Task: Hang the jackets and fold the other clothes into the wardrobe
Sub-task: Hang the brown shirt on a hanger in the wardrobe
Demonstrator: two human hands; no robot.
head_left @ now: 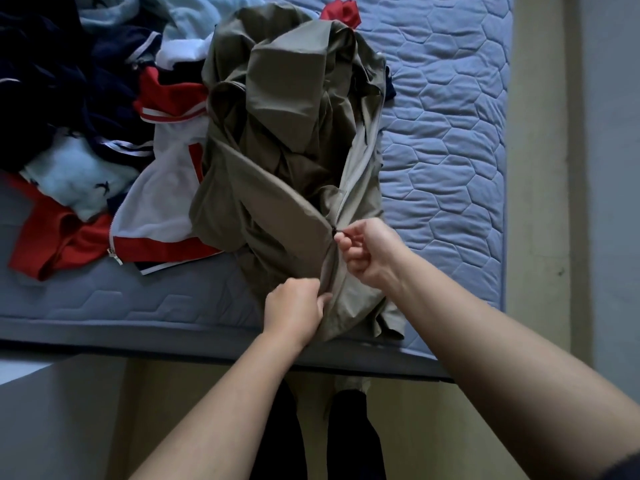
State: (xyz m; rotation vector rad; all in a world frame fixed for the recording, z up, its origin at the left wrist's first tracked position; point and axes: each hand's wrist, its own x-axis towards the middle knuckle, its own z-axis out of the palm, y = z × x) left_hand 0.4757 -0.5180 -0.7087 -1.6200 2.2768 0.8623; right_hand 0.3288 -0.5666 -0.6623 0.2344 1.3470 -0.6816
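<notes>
An olive-green zip jacket [287, 140] lies crumpled lengthwise on a blue quilted mattress [446, 133], its hem at the near edge. The right hand [369, 251] is closed, thumb and forefinger pinching the small dark zipper pull [335, 231] where the two front edges meet. Below it, the left hand [294, 311] is clenched on the jacket's fabric beside the zipped part, near the hem. Both forearms are bare.

Left of the jacket sits a heap of other clothes [86, 116]: one white jacket with red panels [162, 188] and a zip, navy pieces, pale blue pieces and red ones, too tangled to count. One red scrap [341, 12] shows beyond the jacket's far end. A cream floor [540, 202] runs along the mattress's right side and under the person's dark-trousered legs.
</notes>
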